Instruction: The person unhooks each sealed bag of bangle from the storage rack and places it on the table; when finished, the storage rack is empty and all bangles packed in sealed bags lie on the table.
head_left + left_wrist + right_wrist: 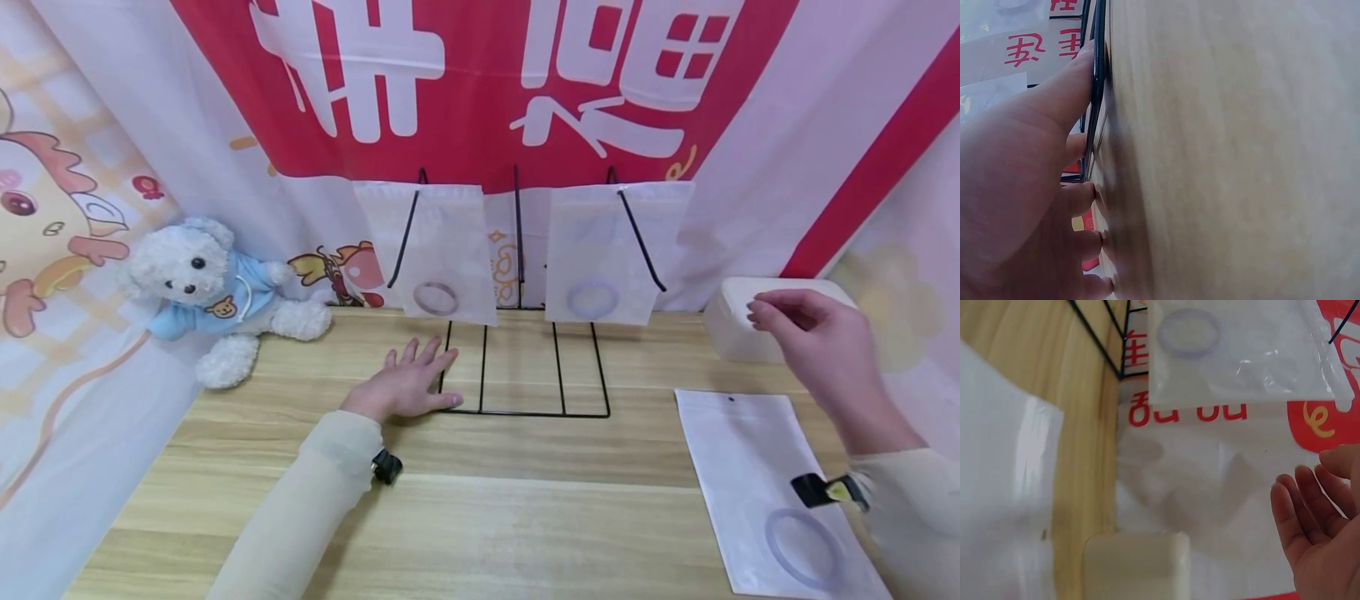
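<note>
A black wire display rack (525,413) stands on the wooden table, with its base flat on the tabletop. From one hook hangs a white pouch (461,250) with a ring-shaped bangle (436,298) showing through it; a second pouch (622,242) with a pale bangle (592,298) hangs on the right hook. Fingers spread, my left hand (405,385) rests at the base's left front corner, its thumb touching the wire (1099,69). My right hand (825,342) is raised above a white box, fingers loosely bent, and holds nothing in the right wrist view.
A third white pouch (735,467) with a pale lavender bangle (804,548) lies flat on the table at the right. Behind it sits the white box (731,321). A white teddy bear (225,292) in a blue top sits at the left, before a printed cloth backdrop (465,108).
</note>
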`<state>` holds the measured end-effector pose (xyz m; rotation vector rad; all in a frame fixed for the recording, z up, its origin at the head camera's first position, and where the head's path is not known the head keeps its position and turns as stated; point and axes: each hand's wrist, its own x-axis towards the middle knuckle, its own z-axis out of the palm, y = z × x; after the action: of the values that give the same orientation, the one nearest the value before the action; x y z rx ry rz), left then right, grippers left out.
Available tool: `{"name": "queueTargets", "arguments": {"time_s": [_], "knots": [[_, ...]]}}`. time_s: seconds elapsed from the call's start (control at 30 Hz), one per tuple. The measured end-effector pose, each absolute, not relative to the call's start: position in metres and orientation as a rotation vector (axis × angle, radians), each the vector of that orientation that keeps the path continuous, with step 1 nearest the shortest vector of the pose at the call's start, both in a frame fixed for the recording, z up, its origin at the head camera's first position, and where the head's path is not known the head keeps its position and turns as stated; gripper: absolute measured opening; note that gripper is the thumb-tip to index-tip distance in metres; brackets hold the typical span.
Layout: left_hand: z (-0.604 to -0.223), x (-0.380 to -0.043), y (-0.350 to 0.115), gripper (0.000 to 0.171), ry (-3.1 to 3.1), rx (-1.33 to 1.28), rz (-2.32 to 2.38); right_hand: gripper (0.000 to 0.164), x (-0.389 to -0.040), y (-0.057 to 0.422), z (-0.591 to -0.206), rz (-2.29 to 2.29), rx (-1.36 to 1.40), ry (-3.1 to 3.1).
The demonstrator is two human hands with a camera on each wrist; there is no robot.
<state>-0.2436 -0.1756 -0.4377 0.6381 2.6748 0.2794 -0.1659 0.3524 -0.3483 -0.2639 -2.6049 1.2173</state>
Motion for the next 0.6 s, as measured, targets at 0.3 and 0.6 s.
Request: {"name": "queueTargets", "arguments": {"time_s": [0.3,0.6], "knots": [[-0.439,-0.244,-0.177,0.090,2.677,0.635,0.278,0.049,-0.191,0.316,-0.327,1.244,-0.181,-2.531],[-0.441,-0.245,-0.176,0.090,2.686,0.646,0.280,0.043,-0.218,0.294,-0.312,1.346,-0.152,-2.389]]}}
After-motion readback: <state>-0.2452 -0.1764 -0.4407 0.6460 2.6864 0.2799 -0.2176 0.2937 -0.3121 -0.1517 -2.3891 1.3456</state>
